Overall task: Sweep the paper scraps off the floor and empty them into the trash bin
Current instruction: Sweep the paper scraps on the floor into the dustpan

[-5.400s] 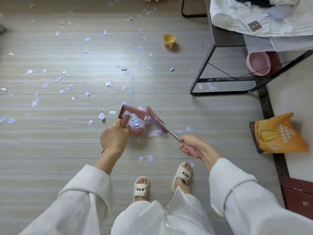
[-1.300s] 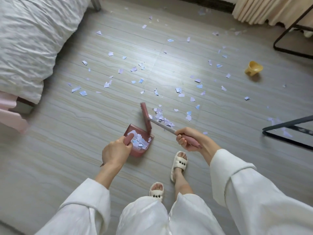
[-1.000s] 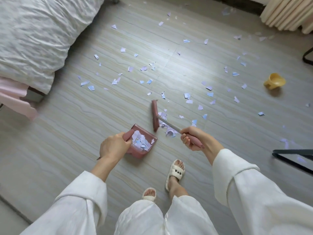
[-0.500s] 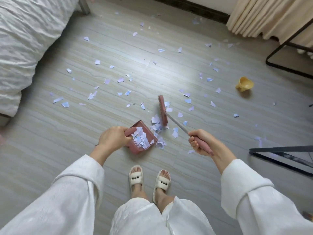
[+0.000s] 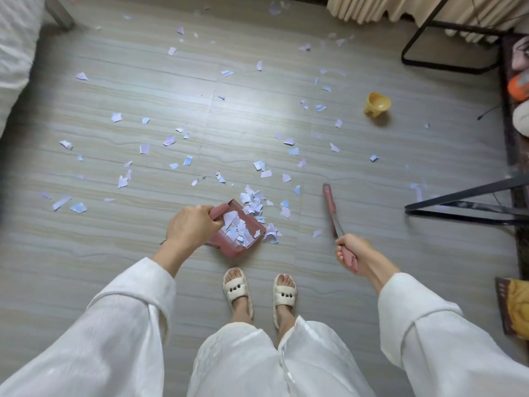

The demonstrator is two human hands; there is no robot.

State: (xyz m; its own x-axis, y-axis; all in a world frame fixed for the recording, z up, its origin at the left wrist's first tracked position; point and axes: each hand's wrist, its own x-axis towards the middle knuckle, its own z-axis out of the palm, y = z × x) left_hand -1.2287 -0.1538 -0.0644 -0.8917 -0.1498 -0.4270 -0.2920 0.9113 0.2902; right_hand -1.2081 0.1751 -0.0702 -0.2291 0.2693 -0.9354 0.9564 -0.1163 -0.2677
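My left hand [image 5: 191,226] grips the handle of a pink dustpan [image 5: 240,247] that sits on the floor and holds a heap of paper scraps [image 5: 237,227]. More scraps [image 5: 254,200] are piled at the pan's open edge. My right hand [image 5: 353,253] grips the pink handle of a small broom [image 5: 329,203], whose head is off to the right of the pan, apart from the pile. Loose scraps [image 5: 171,140] lie scattered over the grey wood-look floor. No trash bin is in view.
A yellow cup [image 5: 376,104] lies on the floor at the right. Black metal frame legs [image 5: 463,206] reach in from the right, and another frame [image 5: 420,47] stands by the curtain. A bed [image 5: 14,53] fills the left edge. An orange bag [image 5: 515,308] sits at the lower right.
The broom has swung away from the dustpan to the right. The dustpan has stayed put with my left hand on it. The view has turned, so the frame and bag show again.
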